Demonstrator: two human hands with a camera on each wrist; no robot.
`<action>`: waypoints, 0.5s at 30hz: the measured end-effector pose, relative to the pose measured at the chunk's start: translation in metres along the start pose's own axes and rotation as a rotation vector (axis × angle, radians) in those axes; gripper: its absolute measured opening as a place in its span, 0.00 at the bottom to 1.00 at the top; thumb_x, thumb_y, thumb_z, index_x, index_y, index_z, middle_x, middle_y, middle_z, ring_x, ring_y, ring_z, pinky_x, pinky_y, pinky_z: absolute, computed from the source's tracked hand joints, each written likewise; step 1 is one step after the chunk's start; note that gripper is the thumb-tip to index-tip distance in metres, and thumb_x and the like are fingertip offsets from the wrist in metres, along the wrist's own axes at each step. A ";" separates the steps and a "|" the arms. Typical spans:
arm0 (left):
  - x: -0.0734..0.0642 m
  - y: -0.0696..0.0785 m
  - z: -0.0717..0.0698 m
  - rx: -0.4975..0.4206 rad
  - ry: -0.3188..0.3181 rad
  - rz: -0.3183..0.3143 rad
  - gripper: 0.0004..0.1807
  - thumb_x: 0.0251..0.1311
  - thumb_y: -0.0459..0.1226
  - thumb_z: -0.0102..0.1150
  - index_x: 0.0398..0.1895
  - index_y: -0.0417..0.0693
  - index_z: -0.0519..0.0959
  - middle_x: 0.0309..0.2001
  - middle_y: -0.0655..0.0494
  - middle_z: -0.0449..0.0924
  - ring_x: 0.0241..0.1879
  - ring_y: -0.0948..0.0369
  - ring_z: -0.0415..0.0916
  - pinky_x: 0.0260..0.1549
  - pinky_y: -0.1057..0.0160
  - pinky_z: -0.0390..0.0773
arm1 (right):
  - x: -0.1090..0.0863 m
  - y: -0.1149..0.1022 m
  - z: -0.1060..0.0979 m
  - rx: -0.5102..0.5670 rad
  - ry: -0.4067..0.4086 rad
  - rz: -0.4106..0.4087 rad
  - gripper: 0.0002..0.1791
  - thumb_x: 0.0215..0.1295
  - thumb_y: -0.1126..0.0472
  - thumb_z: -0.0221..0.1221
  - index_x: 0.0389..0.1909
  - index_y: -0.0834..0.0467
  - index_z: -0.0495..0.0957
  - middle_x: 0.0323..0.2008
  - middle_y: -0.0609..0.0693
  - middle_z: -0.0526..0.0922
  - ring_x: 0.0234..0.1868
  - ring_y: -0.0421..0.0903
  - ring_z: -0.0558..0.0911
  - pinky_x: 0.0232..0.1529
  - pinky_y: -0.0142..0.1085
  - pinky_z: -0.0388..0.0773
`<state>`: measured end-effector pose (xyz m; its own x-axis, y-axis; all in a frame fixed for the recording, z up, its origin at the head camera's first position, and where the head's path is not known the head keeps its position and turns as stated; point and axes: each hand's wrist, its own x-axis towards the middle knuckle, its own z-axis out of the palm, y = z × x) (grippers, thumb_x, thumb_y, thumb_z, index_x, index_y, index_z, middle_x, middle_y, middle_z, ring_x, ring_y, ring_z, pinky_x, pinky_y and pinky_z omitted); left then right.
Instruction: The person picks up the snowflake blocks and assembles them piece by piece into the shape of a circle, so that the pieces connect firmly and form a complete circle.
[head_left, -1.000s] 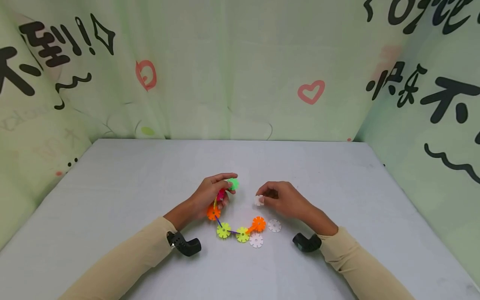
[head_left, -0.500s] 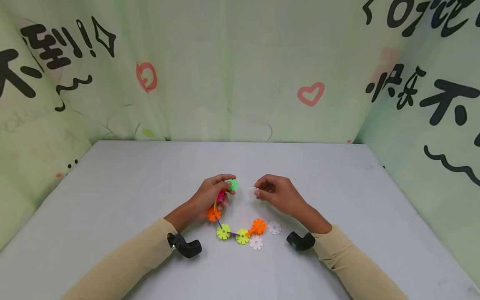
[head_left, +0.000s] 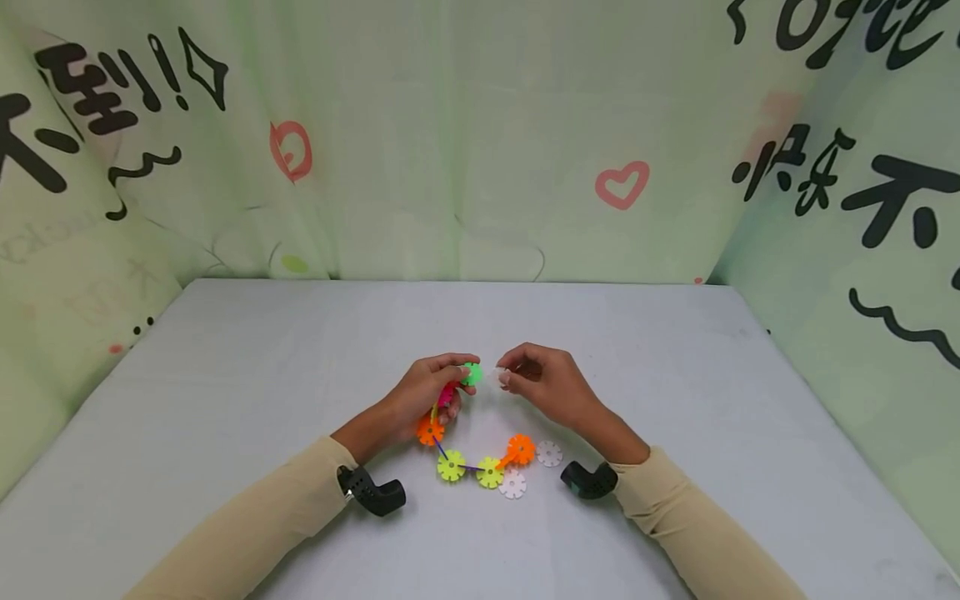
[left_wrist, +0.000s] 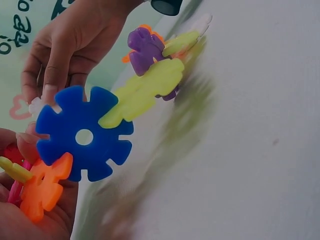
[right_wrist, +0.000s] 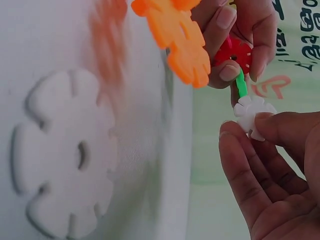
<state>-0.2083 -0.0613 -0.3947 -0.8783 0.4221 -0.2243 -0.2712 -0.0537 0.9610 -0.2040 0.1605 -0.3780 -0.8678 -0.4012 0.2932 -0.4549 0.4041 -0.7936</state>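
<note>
My left hand [head_left: 420,396] grips one end of a chain of notched snowflake discs, with a green disc [head_left: 472,374] sticking out at its fingertips. In the right wrist view a red disc [right_wrist: 235,54] shows between those fingers. From there the chain curves down toward me through an orange disc [head_left: 431,430], a blue disc [left_wrist: 82,132] seen edge-on from the head, and two yellow-green discs [head_left: 452,467], to another orange disc [head_left: 521,449]. Between thumb and fingers my right hand [head_left: 555,387] pinches a white disc [right_wrist: 248,113], close to the green one.
Two loose white discs lie near the chain's right end, one white disc [head_left: 550,453] beside the orange disc and another white disc [head_left: 513,484] nearer me. A white-covered table [head_left: 300,333] lies beneath, with a printed pale green curtain [head_left: 390,167] behind it.
My right hand has moved left and slightly away from me, bringing its white disc toward the green disc. The left hand and its chain have shifted only slightly.
</note>
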 end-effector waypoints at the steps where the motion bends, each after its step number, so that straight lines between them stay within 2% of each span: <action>1: 0.000 0.000 0.000 0.000 -0.001 0.001 0.22 0.71 0.36 0.47 0.66 0.42 0.70 0.36 0.48 0.78 0.14 0.63 0.66 0.14 0.70 0.69 | 0.000 -0.001 0.000 0.006 0.004 0.005 0.07 0.61 0.69 0.64 0.40 0.64 0.80 0.33 0.51 0.83 0.33 0.50 0.85 0.38 0.34 0.81; 11: 0.000 0.002 0.003 0.001 -0.021 0.003 0.22 0.71 0.37 0.47 0.66 0.42 0.69 0.35 0.48 0.77 0.14 0.62 0.65 0.15 0.70 0.69 | 0.002 -0.003 0.007 -0.009 0.049 0.011 0.05 0.60 0.69 0.65 0.35 0.62 0.79 0.33 0.52 0.84 0.32 0.44 0.85 0.38 0.36 0.81; 15: -0.001 0.003 0.005 -0.010 -0.007 0.004 0.22 0.71 0.36 0.46 0.66 0.41 0.70 0.34 0.49 0.77 0.14 0.63 0.64 0.14 0.71 0.67 | 0.003 -0.005 0.010 -0.002 0.049 0.023 0.05 0.59 0.70 0.66 0.33 0.63 0.78 0.32 0.52 0.84 0.32 0.45 0.85 0.37 0.35 0.81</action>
<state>-0.2065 -0.0576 -0.3912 -0.8764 0.4286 -0.2195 -0.2720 -0.0644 0.9602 -0.2023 0.1490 -0.3789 -0.8867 -0.3509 0.3009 -0.4352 0.4141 -0.7995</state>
